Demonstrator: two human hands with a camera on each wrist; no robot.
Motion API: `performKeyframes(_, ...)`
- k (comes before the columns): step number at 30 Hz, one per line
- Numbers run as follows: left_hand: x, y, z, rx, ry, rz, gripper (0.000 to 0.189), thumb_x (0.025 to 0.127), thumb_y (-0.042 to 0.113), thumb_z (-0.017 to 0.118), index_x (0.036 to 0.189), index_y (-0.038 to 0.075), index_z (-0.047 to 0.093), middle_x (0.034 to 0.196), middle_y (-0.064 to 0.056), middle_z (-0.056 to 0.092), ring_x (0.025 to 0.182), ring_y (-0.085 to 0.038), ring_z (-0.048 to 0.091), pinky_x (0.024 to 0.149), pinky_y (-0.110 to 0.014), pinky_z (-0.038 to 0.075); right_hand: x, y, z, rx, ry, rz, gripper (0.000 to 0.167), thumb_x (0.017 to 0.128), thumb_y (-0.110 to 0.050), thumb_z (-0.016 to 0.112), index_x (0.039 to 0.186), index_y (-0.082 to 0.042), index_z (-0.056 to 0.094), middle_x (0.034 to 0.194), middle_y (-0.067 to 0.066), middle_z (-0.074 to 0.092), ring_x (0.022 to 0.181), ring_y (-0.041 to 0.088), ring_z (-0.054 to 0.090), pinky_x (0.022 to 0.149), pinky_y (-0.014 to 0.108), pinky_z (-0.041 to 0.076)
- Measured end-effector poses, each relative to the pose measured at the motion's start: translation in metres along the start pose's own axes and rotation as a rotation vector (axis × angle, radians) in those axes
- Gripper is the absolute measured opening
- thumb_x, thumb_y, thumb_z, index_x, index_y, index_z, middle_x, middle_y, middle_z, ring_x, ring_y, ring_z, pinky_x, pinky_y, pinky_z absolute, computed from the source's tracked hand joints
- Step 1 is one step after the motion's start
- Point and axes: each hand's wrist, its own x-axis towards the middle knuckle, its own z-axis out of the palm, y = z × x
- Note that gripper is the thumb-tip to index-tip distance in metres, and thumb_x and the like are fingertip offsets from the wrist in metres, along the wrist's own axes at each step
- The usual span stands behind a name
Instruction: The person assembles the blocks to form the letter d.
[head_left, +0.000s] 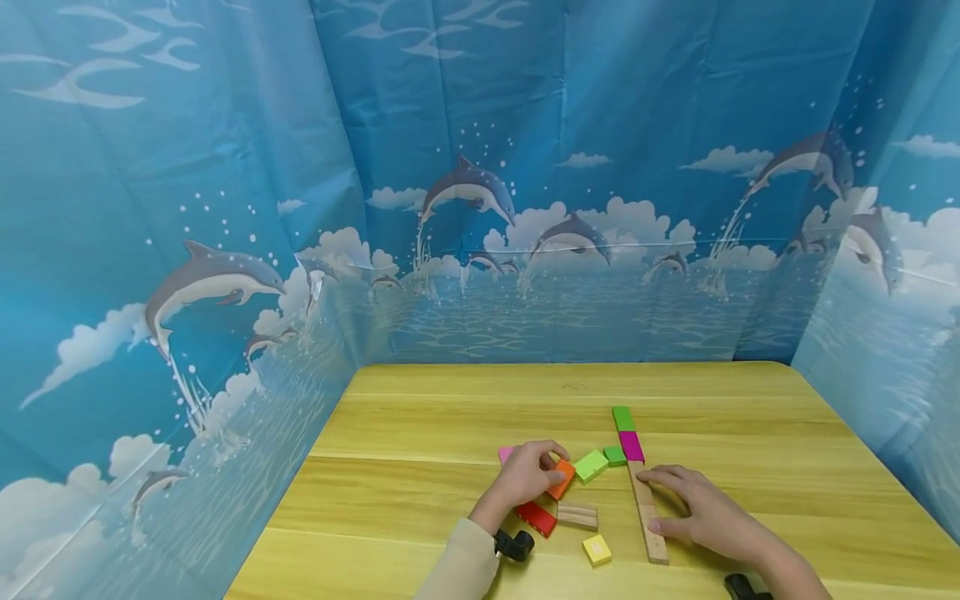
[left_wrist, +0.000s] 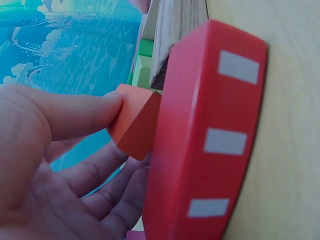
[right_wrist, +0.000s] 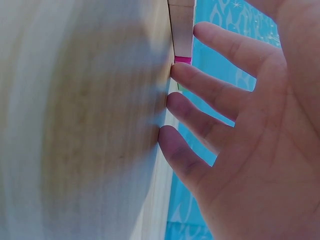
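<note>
My left hand (head_left: 525, 477) pinches an orange block (left_wrist: 134, 122) between thumb and fingers, tilted in the left wrist view. Close by lies a red block (left_wrist: 200, 125) with white rectangles on its side. My right hand (head_left: 712, 515) has its fingers spread, the index finger and thumb at a line of plain wooden blocks (head_left: 649, 521). In the right wrist view, its other fingertips rest on the table. Beyond the wooden blocks, a magenta block (head_left: 631, 446) and a green block (head_left: 623, 418) extend the line.
A small green block (head_left: 615, 456) sits beside the line, with a light green block (head_left: 591, 466) to its left. Grooved wooden pieces (head_left: 577, 516) and a yellow block (head_left: 597, 550) lie nearer. A pink block (head_left: 506, 454) is partly behind the left hand. A dolphin-print curtain surrounds the table (head_left: 420, 417).
</note>
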Motion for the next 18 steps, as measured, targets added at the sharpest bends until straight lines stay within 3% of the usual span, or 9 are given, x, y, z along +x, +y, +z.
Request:
performKeyframes(12, -0.0006, 0.0017, 0.0013, 0.042, -0.046, 0.017, 0.021, 0.093, 0.014, 0.074, 0.112, 0.020, 0.075, 0.088, 0.010, 0.062, 0.074, -0.004, 0.055, 0.062, -0.025, 0.049, 0.0007, 0.0026, 0.0011, 0.003, 0.000, 0.016, 0.071, 0.086, -0.055, 0.072, 0.145, -0.020, 0.054, 0.145, 0.018, 0.047, 0.132, 0.048, 0.041, 0.097, 0.067, 0.039)
performKeyframes(18, -0.0009, 0.0002, 0.0012, 0.066, -0.018, 0.037, 0.019, 0.092, 0.014, 0.075, 0.110, 0.018, 0.076, 0.093, 0.007, 0.062, 0.079, -0.004, 0.054, 0.066, -0.024, 0.048, 0.0018, 0.0035, 0.0005, 0.003, 0.000, 0.001, 0.070, 0.087, -0.055, 0.072, 0.146, -0.020, 0.054, 0.145, 0.018, 0.047, 0.132, 0.048, 0.041, 0.096, 0.067, 0.040)
